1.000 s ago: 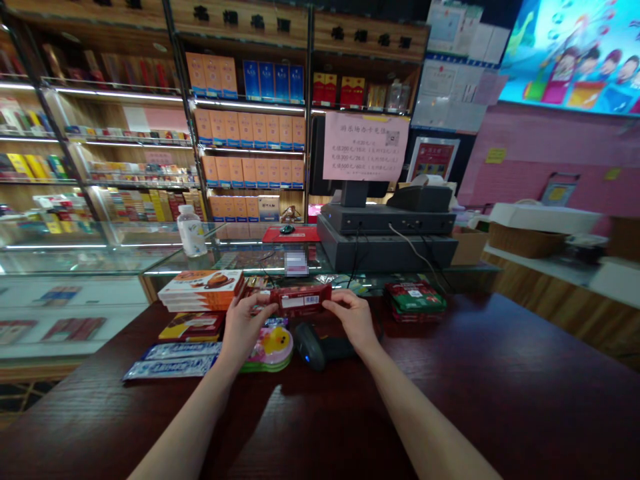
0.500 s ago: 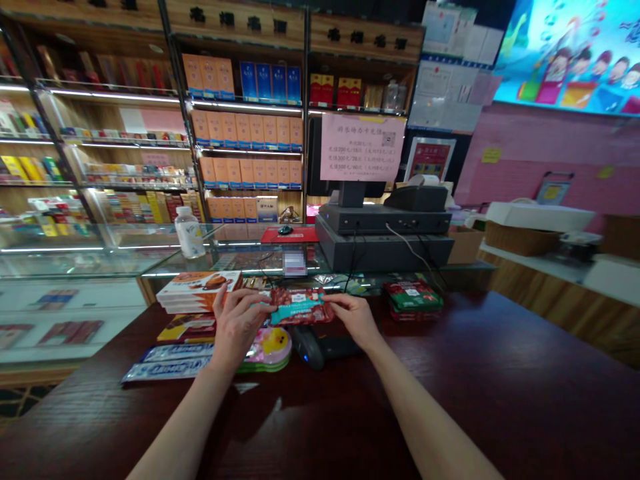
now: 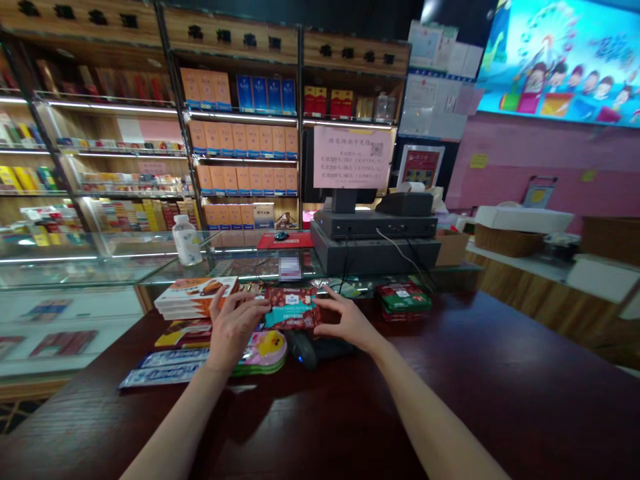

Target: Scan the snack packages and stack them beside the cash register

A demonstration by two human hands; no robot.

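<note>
Both hands hold a small red and teal snack packet (image 3: 291,307) above the dark wooden counter (image 3: 450,387), its printed front facing me. My left hand (image 3: 233,327) pinches the packet's left edge with the other fingers raised. The packet's right edge is pinched by my right hand (image 3: 347,321), fingers partly spread. Just below the packet lies a black barcode scanner (image 3: 313,349) with a blue light. A pink tin with a yellow duck (image 3: 267,349) sits under my left hand.
Stacked orange and white boxes (image 3: 195,295), a dark flat box (image 3: 183,333) and blue strip packets (image 3: 160,367) lie at the left. Red and green packets (image 3: 403,298) sit at the right. A till with a monitor (image 3: 373,233) stands behind on a glass case (image 3: 100,260), with stocked shelves beyond.
The packet was turned over from its barcode back to its printed front. Both hands and the packet sank slightly toward the scanner, and the fingers loosened.
</note>
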